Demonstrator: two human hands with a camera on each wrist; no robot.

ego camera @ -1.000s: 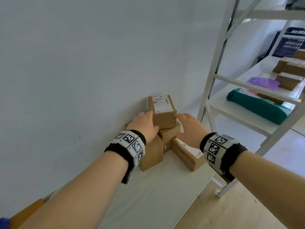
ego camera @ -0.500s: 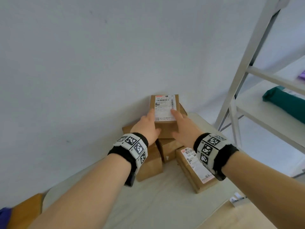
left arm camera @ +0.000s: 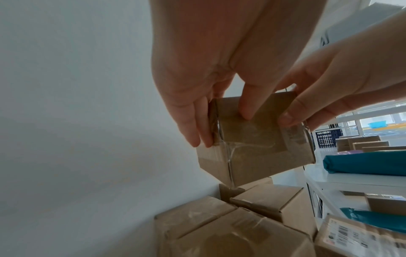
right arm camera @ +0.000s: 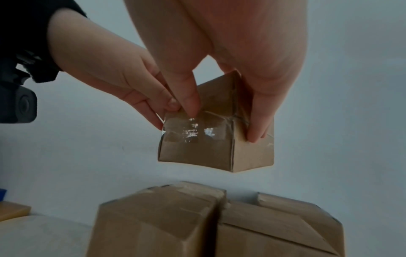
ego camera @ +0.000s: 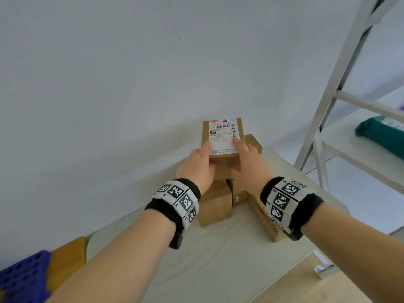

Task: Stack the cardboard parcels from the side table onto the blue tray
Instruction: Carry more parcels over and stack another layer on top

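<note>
A small cardboard parcel point(ego camera: 223, 147) with a white shipping label on top hangs clear above the pile, held between both hands. My left hand point(ego camera: 197, 166) grips its left side and near end, and my right hand point(ego camera: 248, 164) grips its right side with the thumb on the label. In the wrist views the parcel point(left arm camera: 255, 147) point(right arm camera: 216, 144) floats above the other parcels point(right arm camera: 215, 224) with a gap beneath it. Several more parcels point(ego camera: 215, 204) stay on the white side table point(ego camera: 218, 259) against the wall. A corner of the blue tray point(ego camera: 21, 278) shows at bottom left.
A white metal shelf rack point(ego camera: 341, 88) stands to the right, carrying a teal bag point(ego camera: 380, 136) and more boxes point(left arm camera: 362, 144). A flat labelled parcel point(ego camera: 265, 224) lies under my right wrist. A brown board point(ego camera: 65, 256) sits beside the tray. The wall is close behind the pile.
Both hands closed on the labelled top parcel and lifted it off the pile toward me. The head view swung left and down, bringing the blue tray corner into sight.
</note>
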